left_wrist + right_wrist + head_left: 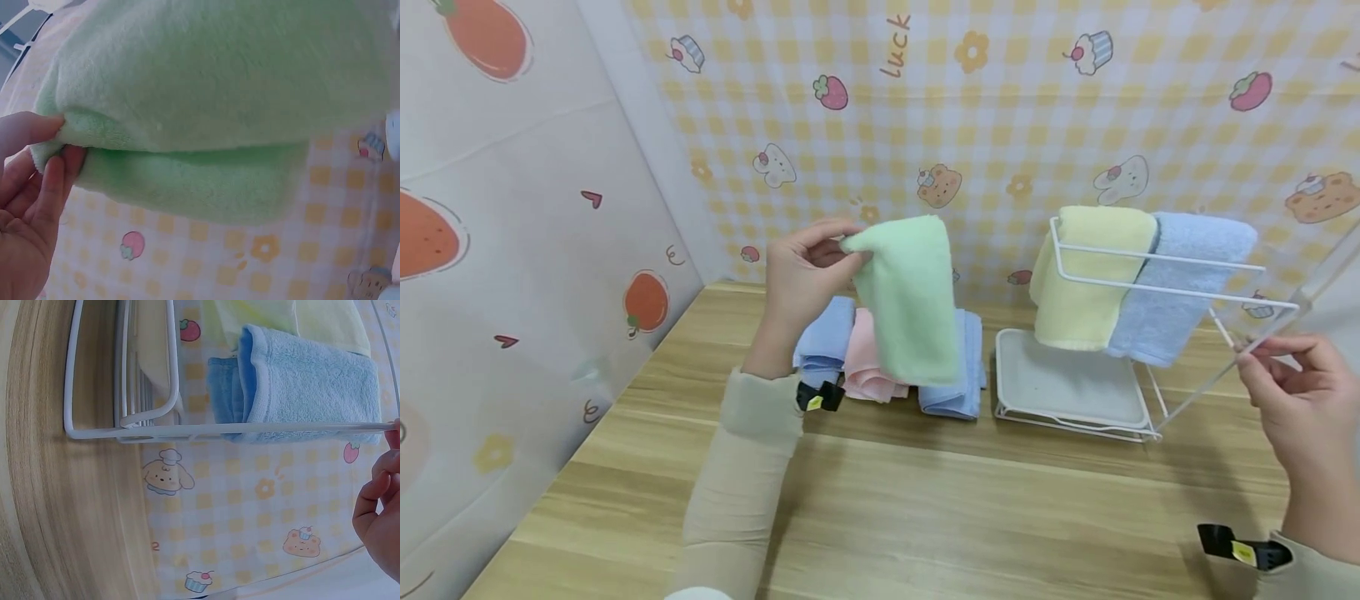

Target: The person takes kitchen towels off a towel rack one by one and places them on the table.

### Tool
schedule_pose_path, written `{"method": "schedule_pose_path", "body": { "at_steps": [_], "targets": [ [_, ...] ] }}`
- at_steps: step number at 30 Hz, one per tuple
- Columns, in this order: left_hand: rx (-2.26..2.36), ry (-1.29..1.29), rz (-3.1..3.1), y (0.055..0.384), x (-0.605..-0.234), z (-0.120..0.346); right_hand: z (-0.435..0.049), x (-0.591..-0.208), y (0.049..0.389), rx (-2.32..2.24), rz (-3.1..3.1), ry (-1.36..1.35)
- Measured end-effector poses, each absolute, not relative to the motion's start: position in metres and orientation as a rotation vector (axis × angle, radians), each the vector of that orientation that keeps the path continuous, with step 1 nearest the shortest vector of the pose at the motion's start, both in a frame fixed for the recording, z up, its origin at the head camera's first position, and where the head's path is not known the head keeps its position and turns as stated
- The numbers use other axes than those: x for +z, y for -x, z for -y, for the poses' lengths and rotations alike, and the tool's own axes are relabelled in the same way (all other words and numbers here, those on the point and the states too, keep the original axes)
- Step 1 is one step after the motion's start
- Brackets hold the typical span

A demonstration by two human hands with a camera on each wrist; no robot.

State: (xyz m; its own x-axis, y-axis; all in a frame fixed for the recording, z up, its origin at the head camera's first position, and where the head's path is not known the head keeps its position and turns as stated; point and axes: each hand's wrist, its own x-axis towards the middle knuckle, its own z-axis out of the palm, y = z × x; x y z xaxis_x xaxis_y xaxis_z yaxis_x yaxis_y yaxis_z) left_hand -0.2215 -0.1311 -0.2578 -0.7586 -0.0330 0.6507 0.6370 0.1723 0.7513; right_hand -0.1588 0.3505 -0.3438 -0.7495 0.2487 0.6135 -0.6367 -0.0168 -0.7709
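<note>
My left hand [808, 271] pinches a folded green towel [913, 300] by its upper corner, so the cloth hangs in the air above the towels on the table. In the left wrist view the green towel [187, 81] shows two layers, with thumb and fingertips gripping its edge. My right hand [1303, 400] pinches the side bar of a white wire rack [1202, 385]. Over the rack's top bars hang a yellow towel [1090, 283] and, to its right, a blue towel [1195, 275]. The right wrist view shows this blue towel [312, 387] folded over a bar.
Beneath the green towel lie a folded blue towel [827, 333], a pink towel [867, 367] and another blue towel [951, 400] on the wooden table [925, 508]. A grey tray [1067, 379] forms the rack's base. A checked cloth backdrop [880, 125] stands close behind.
</note>
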Motion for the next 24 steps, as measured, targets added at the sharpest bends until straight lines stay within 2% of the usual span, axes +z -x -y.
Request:
{"method": "schedule_pose_path", "body": {
  "at_steps": [24],
  "targets": [
    [-1.264, 0.417, 2.601, 0.172, -0.241, 0.214, -0.349, -0.343, 0.158, 1.758, 1.696, -0.358]
  ]
}}
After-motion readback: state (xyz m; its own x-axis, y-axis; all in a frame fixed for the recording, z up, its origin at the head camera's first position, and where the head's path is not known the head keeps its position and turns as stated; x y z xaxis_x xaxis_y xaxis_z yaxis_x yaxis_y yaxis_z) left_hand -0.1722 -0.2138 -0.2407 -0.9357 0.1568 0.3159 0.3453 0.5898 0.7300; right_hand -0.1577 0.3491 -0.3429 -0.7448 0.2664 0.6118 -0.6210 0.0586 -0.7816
